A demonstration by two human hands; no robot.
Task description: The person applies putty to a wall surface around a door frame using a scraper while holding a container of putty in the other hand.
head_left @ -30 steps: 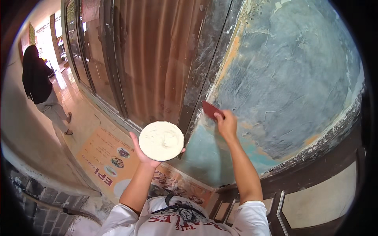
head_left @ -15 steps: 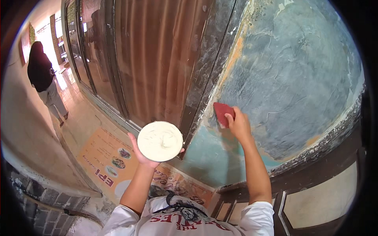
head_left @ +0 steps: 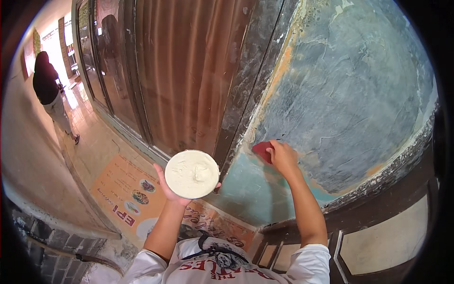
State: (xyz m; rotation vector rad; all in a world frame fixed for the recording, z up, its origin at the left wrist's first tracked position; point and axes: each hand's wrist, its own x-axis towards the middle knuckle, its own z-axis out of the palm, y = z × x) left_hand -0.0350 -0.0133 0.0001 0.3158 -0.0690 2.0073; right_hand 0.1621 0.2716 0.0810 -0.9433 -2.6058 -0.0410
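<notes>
My left hand (head_left: 172, 190) holds up a round bowl of cream-white putty (head_left: 191, 173) from beneath, its fingers wrapped about the underside and the thumb along the left rim. The putty's surface is uneven, with a small peak near the middle. In my right hand (head_left: 283, 157) is a dark red putty scraper (head_left: 263, 151), pinched between thumb and fingers. The scraper lies against the wall (head_left: 340, 99) near its left edge, where grey skim coat meets pale green paint (head_left: 250, 182). Its working edge is partly hidden.
A dark wooden frame with glass (head_left: 189, 71) and a brown curtain behind it stands left of the wall. An orange printed banner (head_left: 125, 189) covers the floor below. Further left, a person (head_left: 49, 85) in dark top walks. A brown panelled door (head_left: 388, 236) is at lower right.
My right hand has moved the scraper down and slightly left along the wall edge. My left hand and the bowl stay nearly in place. The person at far left has taken a step.
</notes>
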